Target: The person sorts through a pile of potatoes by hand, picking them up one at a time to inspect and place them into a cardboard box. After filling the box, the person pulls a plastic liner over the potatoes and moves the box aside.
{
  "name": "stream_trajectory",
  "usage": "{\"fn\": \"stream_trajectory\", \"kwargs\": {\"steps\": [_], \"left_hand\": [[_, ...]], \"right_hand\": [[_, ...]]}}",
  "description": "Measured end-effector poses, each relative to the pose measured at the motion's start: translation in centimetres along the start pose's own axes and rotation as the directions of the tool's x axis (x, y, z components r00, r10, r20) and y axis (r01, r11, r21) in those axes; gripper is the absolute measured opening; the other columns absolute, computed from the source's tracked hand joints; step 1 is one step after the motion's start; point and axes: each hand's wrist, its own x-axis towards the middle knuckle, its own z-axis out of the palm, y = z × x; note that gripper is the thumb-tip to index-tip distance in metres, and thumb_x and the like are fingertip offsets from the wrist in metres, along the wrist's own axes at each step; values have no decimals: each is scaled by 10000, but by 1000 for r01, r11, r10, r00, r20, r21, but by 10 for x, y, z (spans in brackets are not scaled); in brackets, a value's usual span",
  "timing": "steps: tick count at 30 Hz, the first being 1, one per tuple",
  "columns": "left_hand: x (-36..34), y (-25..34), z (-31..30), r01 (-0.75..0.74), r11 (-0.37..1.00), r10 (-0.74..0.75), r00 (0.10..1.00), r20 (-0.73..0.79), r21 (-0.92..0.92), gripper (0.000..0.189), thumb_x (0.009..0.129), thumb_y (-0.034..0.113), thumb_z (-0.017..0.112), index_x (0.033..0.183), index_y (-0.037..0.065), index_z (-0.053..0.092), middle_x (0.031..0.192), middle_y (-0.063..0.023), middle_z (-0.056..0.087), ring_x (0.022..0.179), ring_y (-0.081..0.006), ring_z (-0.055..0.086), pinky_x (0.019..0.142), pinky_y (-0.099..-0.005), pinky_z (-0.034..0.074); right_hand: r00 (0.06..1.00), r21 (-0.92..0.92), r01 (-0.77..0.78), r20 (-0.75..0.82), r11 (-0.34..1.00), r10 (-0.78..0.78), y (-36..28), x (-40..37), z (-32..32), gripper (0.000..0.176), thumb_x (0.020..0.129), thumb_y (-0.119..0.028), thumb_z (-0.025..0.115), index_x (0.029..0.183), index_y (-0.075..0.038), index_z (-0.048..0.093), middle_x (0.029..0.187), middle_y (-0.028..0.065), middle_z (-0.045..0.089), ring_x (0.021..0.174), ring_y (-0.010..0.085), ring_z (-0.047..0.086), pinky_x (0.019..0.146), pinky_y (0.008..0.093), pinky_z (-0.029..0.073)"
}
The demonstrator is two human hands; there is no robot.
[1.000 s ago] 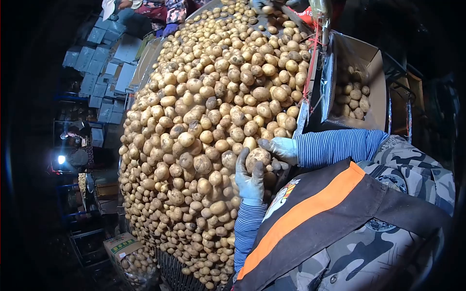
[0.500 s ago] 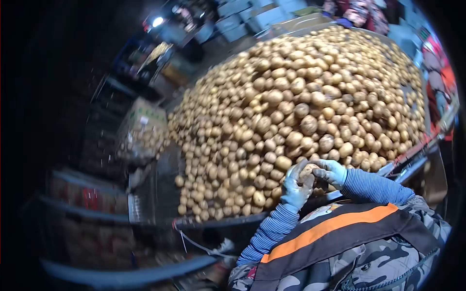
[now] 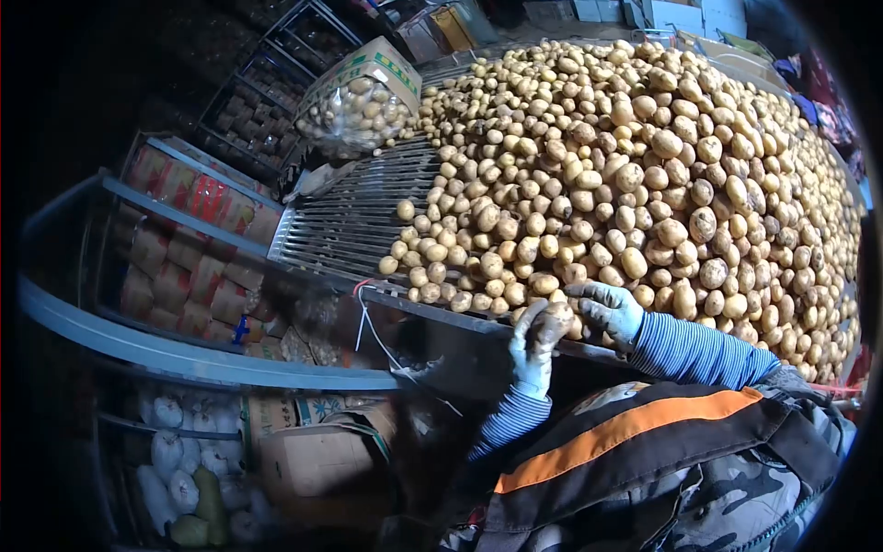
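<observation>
A large heap of potatoes covers the slatted table in front of me. At its near edge my left hand, in a pale, soiled glove, grips a potato between thumb and fingers. Just to the right, my right hand, gloved the same way, has its fingers stretched out and apart over the front potatoes, close to the held one. Its palm faces down, and nothing shows in its grasp. Both wrists come out of blue striped sleeves.
A potato-filled plastic bag in a carton stands at the table's far left. Bare metal slats show there. A blue-grey rail runs along the left, with stacked red-and-tan packages beyond and an open cardboard box below.
The view has swung left, showing more slats and the shelves. My hands, earlier together around a potato, have moved apart; the left keeps a potato and the right has spread its fingers.
</observation>
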Motion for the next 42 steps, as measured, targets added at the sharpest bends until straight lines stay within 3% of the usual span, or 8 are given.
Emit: {"fn": "stream_trajectory", "kwargs": {"steps": [2, 8, 20, 23, 33, 35, 38, 42], "left_hand": [[-3, 14, 7, 215, 963, -187, 967, -171, 165, 498, 896, 359, 614, 1239, 5, 543, 1099, -79, 621, 948, -170, 607, 869, -306, 495], [-6, 3, 26, -349, 524, 372, 914, 160, 777, 418, 953, 270, 551, 1251, -22, 511, 1075, -167, 596, 939, -252, 599, 834, -365, 486], [66, 23, -22, -623, 277, 475, 751, 459, 732, 347, 840, 206, 677, 1170, 115, 620, 1175, -126, 580, 1026, -328, 595, 820, -405, 511], [82, 30, -58, -630, 19, 426, 708, 563, 777, 352, 779, 134, 691, 1129, 152, 656, 1188, -61, 590, 1087, -281, 549, 899, -409, 464], [158, 39, -108, -678, 556, 498, 734, 461, 480, 318, 790, 51, 684, 1106, 54, 649, 1000, -82, 667, 932, -264, 626, 843, -355, 507], [157, 41, -105, -43, 972, -15, 971, 240, 232, 286, 809, -38, 645, 1086, 31, 647, 1008, -99, 657, 949, -214, 627, 860, -332, 516], [174, 71, -143, 272, 922, -286, 958, 11, 276, 399, 825, -78, 575, 1200, 59, 582, 1103, -113, 611, 971, -211, 608, 880, -321, 497], [220, 74, -259, -133, 422, -17, 988, 155, 897, 489, 817, -34, 558, 1284, 109, 538, 1210, -140, 556, 1046, -277, 582, 906, -380, 483]], "right_hand": [[997, -84, 72, -28, 994, -75, 6, 5, -7, 424, 944, -234, 581, 1308, -34, 492, 1029, 24, 617, 864, 97, 579, 750, 251, 496], [985, 208, 47, 153, 977, -80, 34, 5, -4, 758, 896, -529, 557, 1439, -66, 302, 1298, 97, 494, 1138, 214, 513, 921, 367, 467], [931, 713, -178, -102, 679, 350, 5, 89, 36, 340, 998, -352, 391, 1207, -122, 527, 1122, 74, 617, 1035, 238, 575, 930, 411, 456], [865, 786, -412, 178, 462, 469, 13, 128, 60, 468, 965, -475, 411, 1212, -98, 538, 1132, 108, 614, 1013, 240, 582, 915, 410, 463], [956, 854, -261, 164, 451, 242, 52, 184, 88, 520, 949, -501, 442, 1196, -50, 522, 1113, 116, 609, 968, 243, 618, 730, 381, 528], [975, 815, -141, 17, 561, 220, 62, 184, 90, 484, 962, -474, 421, 1225, -78, 509, 1085, 130, 624, 859, 279, 655, 574, 354, 515], [911, 783, -370, 199, 500, 362, 35, 187, 80, 455, 968, -457, 411, 1245, -108, 501, 1091, 140, 631, 834, 305, 661, 552, 340, 503], [885, 848, -321, 111, 421, 452, 22, 189, 67, 367, 961, -402, 463, 1199, -131, 529, 1134, 108, 628, 978, 288, 632, 682, 408, 537]]}}
